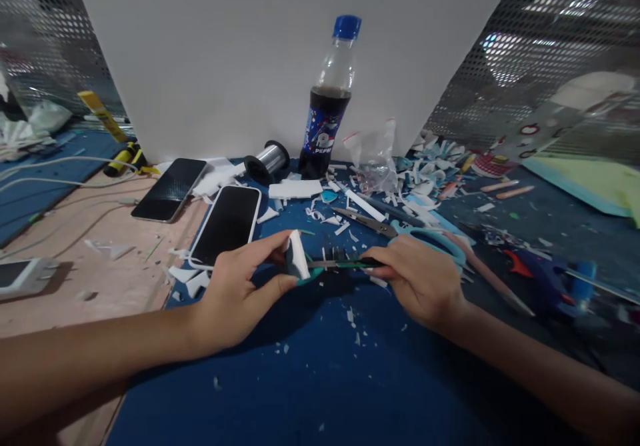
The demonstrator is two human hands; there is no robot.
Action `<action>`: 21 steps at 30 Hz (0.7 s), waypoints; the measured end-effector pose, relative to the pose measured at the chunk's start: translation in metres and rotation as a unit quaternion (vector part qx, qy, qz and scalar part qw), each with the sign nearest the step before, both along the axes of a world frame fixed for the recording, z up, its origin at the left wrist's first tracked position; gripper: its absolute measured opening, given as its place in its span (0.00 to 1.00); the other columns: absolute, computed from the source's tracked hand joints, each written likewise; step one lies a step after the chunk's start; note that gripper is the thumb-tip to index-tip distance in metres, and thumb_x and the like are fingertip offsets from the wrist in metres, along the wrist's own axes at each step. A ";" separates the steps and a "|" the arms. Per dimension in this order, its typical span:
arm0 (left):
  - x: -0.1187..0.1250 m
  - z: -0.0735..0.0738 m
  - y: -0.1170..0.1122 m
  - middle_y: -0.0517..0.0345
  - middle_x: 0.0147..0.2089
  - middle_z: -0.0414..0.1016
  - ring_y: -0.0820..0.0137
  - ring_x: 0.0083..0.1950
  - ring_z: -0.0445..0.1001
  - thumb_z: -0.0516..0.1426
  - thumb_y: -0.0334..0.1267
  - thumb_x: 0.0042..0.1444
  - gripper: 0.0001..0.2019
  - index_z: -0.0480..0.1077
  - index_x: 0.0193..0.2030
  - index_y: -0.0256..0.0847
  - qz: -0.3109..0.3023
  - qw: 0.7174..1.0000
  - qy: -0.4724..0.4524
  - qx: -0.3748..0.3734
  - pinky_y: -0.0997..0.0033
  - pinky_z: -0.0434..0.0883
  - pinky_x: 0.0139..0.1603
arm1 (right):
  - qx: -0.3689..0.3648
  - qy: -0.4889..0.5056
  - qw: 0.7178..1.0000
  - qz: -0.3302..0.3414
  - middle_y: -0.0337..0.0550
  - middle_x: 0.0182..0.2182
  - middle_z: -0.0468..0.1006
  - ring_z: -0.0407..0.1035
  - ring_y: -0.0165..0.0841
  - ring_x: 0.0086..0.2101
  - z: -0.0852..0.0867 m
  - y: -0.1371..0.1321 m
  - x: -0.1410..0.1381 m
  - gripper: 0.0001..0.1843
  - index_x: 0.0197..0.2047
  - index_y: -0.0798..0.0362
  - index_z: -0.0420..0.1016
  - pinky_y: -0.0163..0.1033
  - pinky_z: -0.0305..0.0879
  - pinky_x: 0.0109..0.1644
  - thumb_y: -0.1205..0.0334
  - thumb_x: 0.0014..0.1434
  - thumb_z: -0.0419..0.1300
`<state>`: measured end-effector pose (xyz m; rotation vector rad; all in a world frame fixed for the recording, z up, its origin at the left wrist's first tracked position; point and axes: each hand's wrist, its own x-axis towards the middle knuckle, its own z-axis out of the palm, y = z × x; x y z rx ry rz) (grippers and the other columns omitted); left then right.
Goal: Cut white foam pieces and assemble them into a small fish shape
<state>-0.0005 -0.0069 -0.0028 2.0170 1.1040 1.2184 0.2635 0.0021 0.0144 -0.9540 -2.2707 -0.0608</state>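
My left hand (245,283) pinches a small white piece (299,256) by its edges, fingers above and thumb below. The piece has a dark side and teal along its lower edge. My right hand (420,276) is closed around a slim green-and-black craft knife (350,264), its blade pointing left. The blade tip meets the white piece or lies just behind it; I cannot tell which. Behind my right hand lie large scissors (400,229) with light blue handles. A phone in a white case (225,226) rests beside my left hand.
A Pepsi bottle (327,106) stands at the back against a white panel (225,53). Near it are a wire spool (267,161), a plastic bag (375,159) and heaped scraps (435,163). A dark phone (170,189) lies left, a blue glue gun (550,279) right.
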 end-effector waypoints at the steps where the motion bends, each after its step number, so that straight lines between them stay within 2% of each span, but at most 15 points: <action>1: 0.001 -0.001 0.001 0.52 0.41 0.81 0.67 0.39 0.80 0.61 0.36 0.56 0.20 0.72 0.56 0.37 0.004 0.999 -0.027 -0.024 0.70 0.79 0.40 | -0.033 0.040 0.999 -0.011 0.38 0.20 0.68 0.60 0.29 0.22 -0.001 0.003 0.003 0.12 0.33 0.53 0.75 0.36 0.52 0.26 0.61 0.66 0.55; 4: 0.003 -0.002 0.003 0.50 0.44 0.80 0.67 0.41 0.79 0.62 0.40 0.57 0.21 0.70 0.57 0.38 -0.002 0.992 -0.098 -0.077 0.67 0.79 0.43 | -0.100 0.149 0.982 -0.050 0.36 0.19 0.66 0.59 0.28 0.20 -0.002 0.011 0.009 0.15 0.31 0.51 0.71 0.36 0.53 0.24 0.56 0.68 0.52; 8: 0.005 -0.001 0.005 0.50 0.42 0.80 0.66 0.38 0.77 0.64 0.43 0.55 0.24 0.71 0.58 0.39 -0.017 0.996 -0.060 -0.063 0.67 0.78 0.39 | -0.203 0.242 0.946 -0.073 0.31 0.17 0.59 0.53 0.25 0.15 0.003 0.009 0.003 0.21 0.36 0.51 0.67 0.34 0.52 0.19 0.51 0.72 0.40; 11: 0.006 0.001 0.004 0.54 0.34 0.80 0.68 0.32 0.76 0.66 0.44 0.53 0.27 0.71 0.59 0.40 -0.027 0.999 -0.013 -0.032 0.69 0.76 0.32 | -0.351 0.267 0.897 -0.041 0.28 0.16 0.56 0.48 0.24 0.15 0.009 -0.004 -0.014 0.23 0.44 0.55 0.71 0.33 0.49 0.17 0.44 0.68 0.47; 13: 0.007 0.002 0.003 0.57 0.31 0.78 0.70 0.29 0.74 0.66 0.44 0.53 0.27 0.70 0.59 0.41 -0.044 0.999 0.020 0.008 0.71 0.74 0.29 | -0.534 0.328 0.779 -0.003 0.25 0.15 0.53 0.43 0.22 0.16 0.011 -0.013 -0.026 0.24 0.48 0.57 0.72 0.31 0.43 0.18 0.44 0.61 0.59; 15: 0.008 0.003 0.002 0.58 0.29 0.77 0.71 0.27 0.73 0.66 0.44 0.53 0.27 0.71 0.59 0.41 -0.073 0.995 0.044 0.045 0.72 0.73 0.29 | -0.638 0.374 0.672 0.045 0.24 0.14 0.53 0.42 0.20 0.16 0.012 -0.018 -0.036 0.24 0.46 0.58 0.73 0.31 0.39 0.19 0.45 0.57 0.64; 16: 0.009 0.004 0.002 0.58 0.28 0.76 0.71 0.26 0.72 0.66 0.45 0.53 0.27 0.71 0.59 0.41 -0.086 0.993 0.051 0.056 0.73 0.72 0.28 | -0.666 0.388 0.634 0.067 0.23 0.14 0.53 0.41 0.20 0.15 0.011 -0.020 -0.039 0.22 0.43 0.58 0.73 0.31 0.39 0.19 0.47 0.56 0.66; 18: 0.009 0.006 0.001 0.58 0.27 0.76 0.71 0.26 0.72 0.66 0.45 0.53 0.26 0.72 0.58 0.42 -0.102 0.991 0.058 0.067 0.73 0.71 0.28 | -0.694 0.407 0.586 0.094 0.23 0.13 0.54 0.41 0.19 0.15 0.010 -0.022 -0.043 0.19 0.38 0.58 0.73 0.32 0.38 0.20 0.51 0.54 0.68; 21: 0.008 0.007 -0.001 0.58 0.27 0.75 0.70 0.26 0.71 0.67 0.46 0.52 0.26 0.72 0.58 0.44 -0.113 0.990 0.058 0.056 0.72 0.70 0.27 | -0.708 0.421 0.558 0.102 0.23 0.14 0.56 0.42 0.19 0.15 0.010 -0.025 -0.044 0.14 0.35 0.58 0.72 0.32 0.37 0.20 0.56 0.55 0.68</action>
